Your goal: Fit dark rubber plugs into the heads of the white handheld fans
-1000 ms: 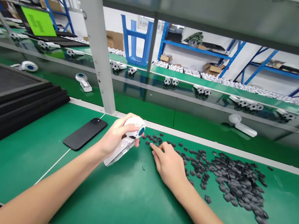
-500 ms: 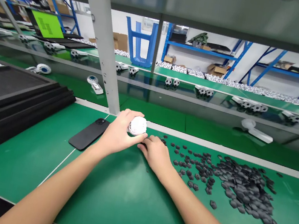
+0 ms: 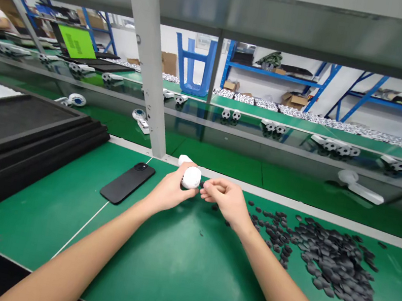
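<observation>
My left hand [image 3: 170, 192] is closed around a small white hand-held fan [image 3: 190, 176], its round head turned toward my right hand. My right hand [image 3: 224, 199] is pinched just right of the fan head, holding a small dark piece [image 3: 202, 185] against it. A wide pile of small black pieces [image 3: 325, 261] lies on the green mat [image 3: 174, 264] to the right of my right hand.
A black phone [image 3: 127, 182] lies left of my left hand. A stack of black trays [image 3: 13, 140] fills the left side. A grey post [image 3: 150, 60] rises behind the phone. White fans [image 3: 360, 186] and football-patterned heads [image 3: 230, 115] sit on the rear belts; a laptop [image 3: 78, 45] stands far left.
My right hand left the scattered black pieces, lifted and pinched up to the fan head. My left hand turned the fan so its handle points away.
</observation>
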Action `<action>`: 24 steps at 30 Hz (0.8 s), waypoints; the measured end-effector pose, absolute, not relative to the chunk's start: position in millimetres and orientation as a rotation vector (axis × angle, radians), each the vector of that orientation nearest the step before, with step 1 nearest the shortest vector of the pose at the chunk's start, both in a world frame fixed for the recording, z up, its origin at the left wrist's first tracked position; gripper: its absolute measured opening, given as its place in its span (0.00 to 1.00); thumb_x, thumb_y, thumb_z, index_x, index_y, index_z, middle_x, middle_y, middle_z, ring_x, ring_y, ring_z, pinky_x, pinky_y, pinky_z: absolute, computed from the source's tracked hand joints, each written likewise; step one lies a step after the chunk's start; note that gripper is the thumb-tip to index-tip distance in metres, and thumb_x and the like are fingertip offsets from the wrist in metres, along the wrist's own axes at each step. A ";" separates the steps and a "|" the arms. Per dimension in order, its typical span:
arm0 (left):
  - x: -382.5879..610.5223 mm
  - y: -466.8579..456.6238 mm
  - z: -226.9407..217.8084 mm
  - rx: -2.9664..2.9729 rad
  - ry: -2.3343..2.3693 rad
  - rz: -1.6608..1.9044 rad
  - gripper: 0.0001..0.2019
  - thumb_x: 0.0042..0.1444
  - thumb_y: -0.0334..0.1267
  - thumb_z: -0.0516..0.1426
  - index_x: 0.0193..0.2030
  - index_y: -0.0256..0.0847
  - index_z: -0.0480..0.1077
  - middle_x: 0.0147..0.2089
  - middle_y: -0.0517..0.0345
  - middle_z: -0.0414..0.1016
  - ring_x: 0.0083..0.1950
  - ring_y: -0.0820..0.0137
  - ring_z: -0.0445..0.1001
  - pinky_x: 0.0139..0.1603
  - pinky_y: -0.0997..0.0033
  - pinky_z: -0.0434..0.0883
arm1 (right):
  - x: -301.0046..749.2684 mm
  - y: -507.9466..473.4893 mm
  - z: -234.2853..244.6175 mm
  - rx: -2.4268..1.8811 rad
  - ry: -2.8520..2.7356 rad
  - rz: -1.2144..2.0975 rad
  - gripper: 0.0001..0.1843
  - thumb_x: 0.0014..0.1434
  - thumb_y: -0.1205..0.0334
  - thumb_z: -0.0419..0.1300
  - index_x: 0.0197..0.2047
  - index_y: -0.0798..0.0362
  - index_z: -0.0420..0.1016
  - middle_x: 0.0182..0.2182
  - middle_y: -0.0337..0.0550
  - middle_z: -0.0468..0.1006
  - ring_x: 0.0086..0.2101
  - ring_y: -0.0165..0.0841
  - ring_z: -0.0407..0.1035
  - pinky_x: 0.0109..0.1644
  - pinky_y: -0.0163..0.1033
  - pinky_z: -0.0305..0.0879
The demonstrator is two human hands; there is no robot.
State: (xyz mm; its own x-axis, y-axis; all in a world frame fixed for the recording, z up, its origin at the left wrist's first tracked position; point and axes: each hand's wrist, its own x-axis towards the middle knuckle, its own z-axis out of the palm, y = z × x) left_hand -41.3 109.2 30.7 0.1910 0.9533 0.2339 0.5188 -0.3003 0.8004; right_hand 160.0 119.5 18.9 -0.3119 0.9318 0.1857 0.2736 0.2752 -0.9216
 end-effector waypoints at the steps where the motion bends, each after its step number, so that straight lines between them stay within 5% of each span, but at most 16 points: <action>1: -40.3 109.9 27.7 1.908 1.356 0.986 0.25 0.56 0.40 0.63 0.60 0.50 0.65 0.43 0.60 0.75 0.39 0.65 0.73 0.39 0.70 0.67 | 158.5 118.6 17.9 -1.044 -1.644 1.186 0.20 0.66 0.45 0.62 0.44 0.56 0.79 0.37 0.52 0.87 0.37 0.39 0.83 0.42 0.42 0.80; 4: -38.9 109.7 24.7 1.912 1.334 0.972 0.26 0.56 0.39 0.63 0.61 0.49 0.63 0.43 0.59 0.75 0.38 0.65 0.73 0.38 0.70 0.67 | 152.3 116.1 13.7 -0.967 -1.436 1.352 0.20 0.59 0.44 0.69 0.39 0.55 0.80 0.34 0.51 0.87 0.37 0.40 0.83 0.42 0.42 0.80; 14: -37.2 102.9 31.6 1.787 1.216 0.965 0.32 0.61 0.55 0.63 0.65 0.48 0.57 0.48 0.55 0.72 0.42 0.64 0.74 0.43 0.66 0.71 | 147.8 114.8 8.3 -0.981 -1.483 1.152 0.15 0.57 0.48 0.70 0.35 0.52 0.79 0.28 0.41 0.82 0.30 0.36 0.77 0.38 0.40 0.75; 24: -34.6 100.8 32.2 1.781 1.154 0.976 0.30 0.63 0.55 0.60 0.65 0.46 0.57 0.49 0.53 0.72 0.42 0.63 0.73 0.43 0.66 0.69 | 153.2 113.1 23.3 -1.003 -1.818 0.733 0.17 0.65 0.47 0.63 0.30 0.49 0.73 0.25 0.37 0.77 0.27 0.33 0.69 0.34 0.37 0.66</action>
State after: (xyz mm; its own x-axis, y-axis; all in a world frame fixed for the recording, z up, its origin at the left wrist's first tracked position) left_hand -34.6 100.8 32.2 0.2912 0.9391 0.1825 0.3363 -0.2790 0.8995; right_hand 153.2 113.1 23.3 -0.2598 0.8668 0.4256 0.3291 0.4938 -0.8049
